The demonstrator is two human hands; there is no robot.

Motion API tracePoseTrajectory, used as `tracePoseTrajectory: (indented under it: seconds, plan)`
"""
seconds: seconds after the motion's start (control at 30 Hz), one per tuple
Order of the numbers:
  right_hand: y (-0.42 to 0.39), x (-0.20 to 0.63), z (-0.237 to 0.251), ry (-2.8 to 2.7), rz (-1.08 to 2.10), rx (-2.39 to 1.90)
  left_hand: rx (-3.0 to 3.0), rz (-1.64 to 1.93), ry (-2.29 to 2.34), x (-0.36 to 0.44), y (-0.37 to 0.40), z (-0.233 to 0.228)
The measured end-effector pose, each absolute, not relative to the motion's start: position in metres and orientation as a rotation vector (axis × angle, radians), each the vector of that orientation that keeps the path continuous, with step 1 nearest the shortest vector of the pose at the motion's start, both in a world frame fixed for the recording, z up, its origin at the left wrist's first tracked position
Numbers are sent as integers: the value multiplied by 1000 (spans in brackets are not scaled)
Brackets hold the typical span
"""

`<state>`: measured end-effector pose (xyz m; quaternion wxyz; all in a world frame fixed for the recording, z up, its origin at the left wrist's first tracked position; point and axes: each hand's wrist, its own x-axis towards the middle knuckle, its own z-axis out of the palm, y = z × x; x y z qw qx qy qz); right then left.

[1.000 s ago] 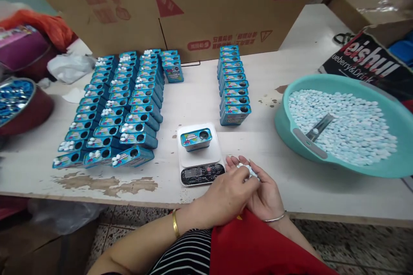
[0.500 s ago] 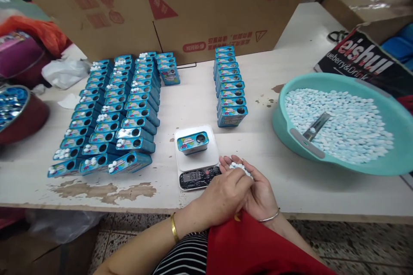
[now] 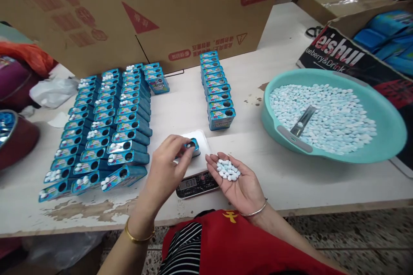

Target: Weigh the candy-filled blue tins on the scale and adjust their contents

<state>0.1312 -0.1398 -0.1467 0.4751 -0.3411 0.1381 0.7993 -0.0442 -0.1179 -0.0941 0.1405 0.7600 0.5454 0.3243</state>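
Note:
A blue candy tin [image 3: 194, 146] stands upright on the white kitchen scale [image 3: 204, 146], partly covered by my left hand [image 3: 167, 165]. The thumb and fingers of that hand come together at the tin's round opening, with a small pale candy showing between the tips. To the right of the scale, my right hand [image 3: 241, 184] is cupped palm up and holds a heap of pale blue and white candies [image 3: 228, 169]. The scale's lit display [image 3: 188, 184] sits partly under my left forearm's side; its digits are blurred.
Rows of blue tins [image 3: 103, 118], many with loose candies on their tops, stand at left. Another column of tins [image 3: 221, 105] stands further back. A turquoise basin [image 3: 271, 116] of candies with a metal scoop [image 3: 303, 121] is at right. A large carton [image 3: 193, 13] stands behind.
My left hand has moved from the right palm leftward to the tin on the scale. The right palm has opened to view with its candies. The camera view has shifted slightly.

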Motion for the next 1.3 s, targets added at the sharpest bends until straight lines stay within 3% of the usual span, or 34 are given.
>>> tracePoseTrajectory:
  seconds: [0.13,0.33,0.57,0.97,1.2,1.3]
  plan:
    - [-139,143,-149,348,1910,-852,2197,977,1586,-60,-115,-94]
    - [-140,169,-156,371,1774,-895,2297,662,1662,-81,-110,-104]
    - [-146,191,-165,392,1697,-919,2235,828,1757,-88,-109,-102]
    - [-145,189,-161,401,1722,-930,2271,776,1745,-88,-108,-105]
    - [-143,186,-162,428,1732,-924,2447,364,1594,-75,-108,-111]
    - [-139,183,-162,439,1761,-905,2598,357,1542,-50,-96,-108]
